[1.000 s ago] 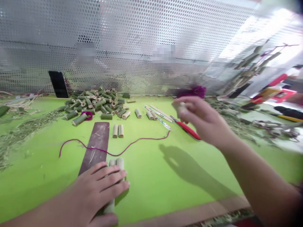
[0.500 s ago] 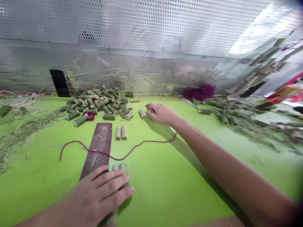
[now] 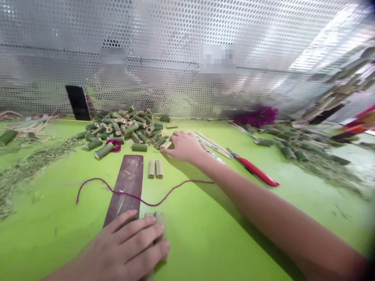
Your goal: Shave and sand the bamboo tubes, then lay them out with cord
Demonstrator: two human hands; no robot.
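My left hand (image 3: 131,244) lies flat with stretched fingers over pale bamboo pieces (image 3: 159,217) at the front, hiding most of them. Farther back, my right hand (image 3: 184,146) reaches to a short peeled bamboo piece (image 3: 166,145) at the pile's right edge. Its thumb and fingers are apart around that piece; I cannot tell if they touch it. Two peeled bamboo pieces (image 3: 155,169) lie side by side between the hands. A purple cord (image 3: 158,204) runs across the green table (image 3: 199,230) and over a brown strip (image 3: 129,175), passing under my right forearm.
A pile of green bamboo pieces (image 3: 131,127) sits at the back, with a purple cord loop (image 3: 116,145) in front. A phone (image 3: 78,102) leans on the perforated metal wall (image 3: 170,86). A red-handled knife (image 3: 254,169), thin sticks (image 3: 212,143) and more bamboo (image 3: 288,152) lie rightward.
My right hand has moved left, to the peeled piece beside the pile. The red-handled knife and sticks now show behind my forearm. My left hand stays over its pieces; the view has shifted slightly.
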